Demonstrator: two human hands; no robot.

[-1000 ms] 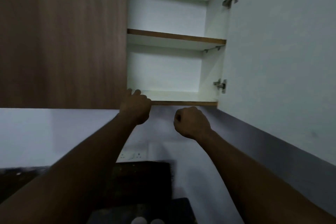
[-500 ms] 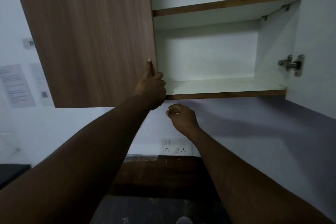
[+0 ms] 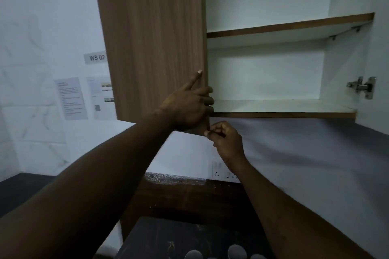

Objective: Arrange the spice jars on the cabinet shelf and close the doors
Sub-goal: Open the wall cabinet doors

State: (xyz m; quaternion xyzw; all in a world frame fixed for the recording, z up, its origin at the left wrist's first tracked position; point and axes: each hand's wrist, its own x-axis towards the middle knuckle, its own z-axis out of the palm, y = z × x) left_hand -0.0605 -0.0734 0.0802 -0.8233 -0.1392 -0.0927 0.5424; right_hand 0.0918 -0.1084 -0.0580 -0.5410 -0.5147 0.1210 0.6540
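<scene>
The wall cabinet stands open with its lower shelf [image 3: 282, 107] and upper shelf [image 3: 288, 27] bare. My left hand [image 3: 189, 107] grips the free edge of the wood-grain left door [image 3: 151, 38], fingers curled round the edge and the index finger lying straight up the front. Just below it, my right hand [image 3: 226, 143] has curled fingers and pinches the door's bottom corner. The white inside of the right door [image 3: 381, 48] is swung out at the far right. Round white lids of spice jars [image 3: 236, 252] show at the bottom edge of the view, on the dark counter [image 3: 189, 235].
A metal hinge [image 3: 361, 87] sits on the cabinet's right wall. A socket plate [image 3: 221, 171] is on the white wall under the cabinet. Paper notices [image 3: 70, 99] and a "WS 02" label [image 3: 95, 57] hang on the tiled wall to the left.
The left door has swung out from flush with my left hand on its edge. My right hand rose from below the shelf to the door's bottom corner. The view turned left.
</scene>
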